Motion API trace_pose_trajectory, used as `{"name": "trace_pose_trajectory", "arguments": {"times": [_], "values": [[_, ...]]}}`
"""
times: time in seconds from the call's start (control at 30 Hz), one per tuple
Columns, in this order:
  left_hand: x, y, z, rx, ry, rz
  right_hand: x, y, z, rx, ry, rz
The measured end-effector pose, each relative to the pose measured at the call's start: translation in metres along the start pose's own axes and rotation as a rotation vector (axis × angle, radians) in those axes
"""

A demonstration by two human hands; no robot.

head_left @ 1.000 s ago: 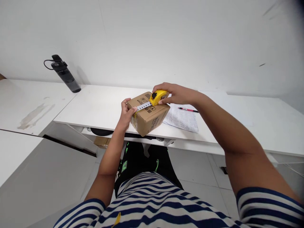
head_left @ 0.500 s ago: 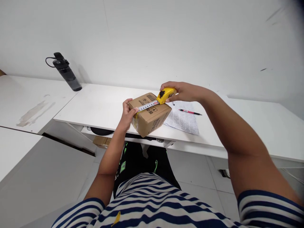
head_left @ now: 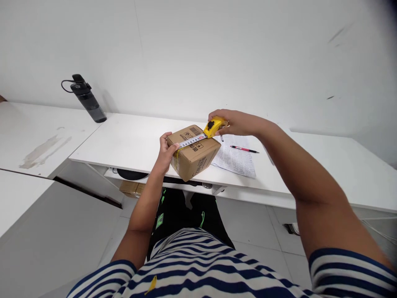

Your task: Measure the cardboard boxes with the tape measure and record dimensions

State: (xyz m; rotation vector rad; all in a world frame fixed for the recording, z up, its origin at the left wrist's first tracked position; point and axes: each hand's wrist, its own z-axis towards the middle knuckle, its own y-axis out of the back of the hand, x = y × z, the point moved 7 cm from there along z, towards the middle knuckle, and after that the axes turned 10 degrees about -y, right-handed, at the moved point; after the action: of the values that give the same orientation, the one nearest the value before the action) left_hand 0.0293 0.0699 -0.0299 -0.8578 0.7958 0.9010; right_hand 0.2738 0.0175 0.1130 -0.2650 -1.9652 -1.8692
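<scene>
A brown cardboard box with black print is held tilted over the front of the white desk. My left hand grips its left side, with the thumb pressing the end of the tape blade onto the top face. The numbered blade lies across the box top up to the yellow tape measure. My right hand is closed around the tape measure's case at the box's far right edge. Part of the case is covered by my fingers.
A handwritten sheet of paper and a red and black pen lie right of the box. A dark water bottle stands by the wall on the left. Below the desk is a shelf with a small carton.
Both hands keep their hold on the box and tape measure. The view has shifted slightly; the blade stays stretched across the box top.
</scene>
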Motion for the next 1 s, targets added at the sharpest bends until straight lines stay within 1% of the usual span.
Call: {"name": "trace_pose_trajectory", "arguments": {"times": [0.17,0.4,0.53,0.63,0.77,0.83,0.9,1.0], "values": [[-0.005,-0.004,-0.002,-0.029,-0.008,0.002,0.001,0.003,-0.001,-0.021,-0.026,-0.075],[-0.009,-0.009,-0.004,-0.020,-0.002,0.003,-0.003,0.006,0.007,0.050,-0.092,-0.091],[-0.009,-0.013,-0.007,-0.036,0.004,-0.006,-0.006,0.010,0.012,0.055,-0.087,-0.082],[-0.010,-0.013,-0.010,-0.040,0.000,0.001,-0.019,0.016,0.014,0.028,-0.096,-0.054],[-0.010,-0.012,-0.011,-0.037,-0.021,0.005,-0.046,0.023,0.008,-0.012,-0.184,-0.016],[-0.009,-0.013,-0.010,-0.031,-0.018,-0.003,-0.051,0.023,0.002,-0.035,-0.190,0.005],[-0.007,-0.013,-0.007,-0.030,-0.013,-0.011,-0.047,0.021,-0.003,-0.058,-0.166,0.021],[-0.005,-0.013,-0.004,-0.044,-0.035,-0.009,-0.034,0.012,-0.005,-0.071,-0.108,0.016]]}}
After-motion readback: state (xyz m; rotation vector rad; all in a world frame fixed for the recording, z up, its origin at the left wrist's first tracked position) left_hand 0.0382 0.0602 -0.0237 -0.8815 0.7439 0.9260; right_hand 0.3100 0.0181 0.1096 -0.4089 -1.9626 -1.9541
